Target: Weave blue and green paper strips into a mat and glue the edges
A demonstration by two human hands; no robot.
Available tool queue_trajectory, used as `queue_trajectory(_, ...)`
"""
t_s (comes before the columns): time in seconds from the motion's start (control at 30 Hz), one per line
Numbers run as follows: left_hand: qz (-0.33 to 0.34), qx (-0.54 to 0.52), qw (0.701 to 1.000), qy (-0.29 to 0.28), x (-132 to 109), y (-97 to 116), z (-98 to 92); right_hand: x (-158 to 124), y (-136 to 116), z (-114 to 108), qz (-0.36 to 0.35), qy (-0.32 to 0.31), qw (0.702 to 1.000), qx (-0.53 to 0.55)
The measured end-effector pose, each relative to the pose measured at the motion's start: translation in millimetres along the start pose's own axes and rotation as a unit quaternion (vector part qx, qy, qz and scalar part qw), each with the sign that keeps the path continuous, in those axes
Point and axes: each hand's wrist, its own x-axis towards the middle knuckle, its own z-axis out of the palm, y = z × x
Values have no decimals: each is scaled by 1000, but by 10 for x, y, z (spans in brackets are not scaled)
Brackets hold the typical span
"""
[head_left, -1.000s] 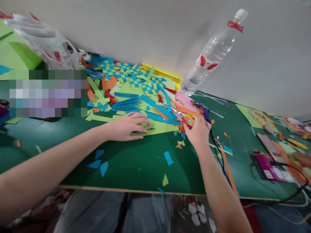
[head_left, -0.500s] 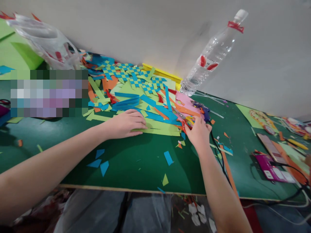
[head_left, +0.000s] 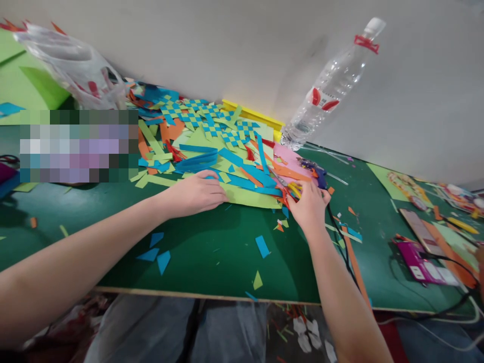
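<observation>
Here it is, the pale green paper strip [head_left: 255, 196], lying nearly level across the middle of the frame, bare desk [head_left: 227, 262] just below it. Light stuff, by the look of it: thin, bendy, quick to crease, a little apt to slide on that smooth top. Best held flat near an end, with spread fingertips rather than a hard pinch.

And at its left end, the left hand [head_left: 198, 194], palm down, fingers together on the paper; whether that grip pinches or merely presses, I can't tell from here. Over at the right end, the right hand [head_left: 308, 201] has its grip wrapped round the handles of the scissors [head_left: 285, 189], blades slanting to the upper left. Those should feel firm and rigid, safest by the loops; how far apart the blades stand is hard to make out.

Just above the strip, blue paper strips [head_left: 196, 160] in a tangle; above those, woven blue-and-green pieces [head_left: 230, 136], centre of the frame. A pink sheet [head_left: 289, 157] lies right of them, a clear bottle [head_left: 321, 91] leans at upper right, a plastic bag [head_left: 71, 65] sits upper left, and a phone [head_left: 420, 231] far right.
</observation>
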Motion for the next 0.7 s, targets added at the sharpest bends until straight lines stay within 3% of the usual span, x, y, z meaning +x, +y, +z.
queue_trajectory(0.6, -28, 44, 998, 38, 36, 66, -106, 3, -16, -37, -38, 34, 998, 33)
queue_trajectory(0.7, -34, 59, 996, 48, 31, 65, -96, 14, -95, -66, -37, 69, 996, 33)
